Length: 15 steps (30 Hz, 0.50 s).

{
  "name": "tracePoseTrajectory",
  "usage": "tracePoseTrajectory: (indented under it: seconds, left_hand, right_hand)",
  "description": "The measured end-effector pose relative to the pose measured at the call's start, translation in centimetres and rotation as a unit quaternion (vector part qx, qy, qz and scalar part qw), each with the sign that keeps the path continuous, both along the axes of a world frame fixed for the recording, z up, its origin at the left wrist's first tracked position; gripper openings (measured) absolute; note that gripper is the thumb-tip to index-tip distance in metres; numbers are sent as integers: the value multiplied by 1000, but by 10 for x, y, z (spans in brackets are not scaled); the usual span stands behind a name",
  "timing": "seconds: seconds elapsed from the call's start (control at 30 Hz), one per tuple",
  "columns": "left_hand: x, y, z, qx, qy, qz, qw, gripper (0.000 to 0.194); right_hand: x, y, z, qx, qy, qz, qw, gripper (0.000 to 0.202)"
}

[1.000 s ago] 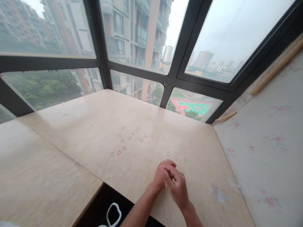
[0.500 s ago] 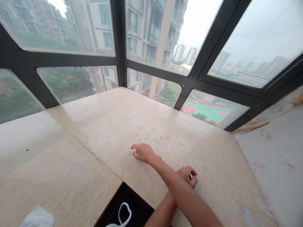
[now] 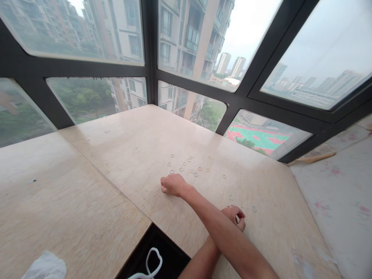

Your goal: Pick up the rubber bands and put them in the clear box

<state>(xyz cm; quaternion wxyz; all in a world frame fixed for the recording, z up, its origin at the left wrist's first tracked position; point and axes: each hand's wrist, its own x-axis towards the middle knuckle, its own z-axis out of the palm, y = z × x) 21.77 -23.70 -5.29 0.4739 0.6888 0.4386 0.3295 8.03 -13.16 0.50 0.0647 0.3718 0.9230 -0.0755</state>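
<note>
Here, thin round rings (image 3: pixel 200 169) dot veined, stone-like tabletop (image 3: pixel 122 155) — right hand (image 3: pixel 173 185) bunched, left hand (image 3: pixel 231 213) curled, hold unclear.

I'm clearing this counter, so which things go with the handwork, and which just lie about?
In use:
- rings, near the right hand and left hand

Lying about:
- white crumpled piece
- white loop
- small dark bit

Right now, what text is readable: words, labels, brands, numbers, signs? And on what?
None readable.
Loose rings: too small in view to tell any lettering.
Clear scrap, lower right: too blurred to read, if printed at all.
Sports court outside: painted lines, no legible characters.
</note>
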Motion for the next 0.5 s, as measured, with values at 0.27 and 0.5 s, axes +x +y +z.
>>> tracePoseTrajectory:
  seconds: [0.27,0.5]
  left_hand:
    - [3,4,5,-7,14,3,1000,20]
    - [6,4,-9,23,-32,17,999,15]
  right_hand:
    - [37,-13,9,-12,69,-38,997,14]
    - [92,-36,28,-9,186,-119,975,13]
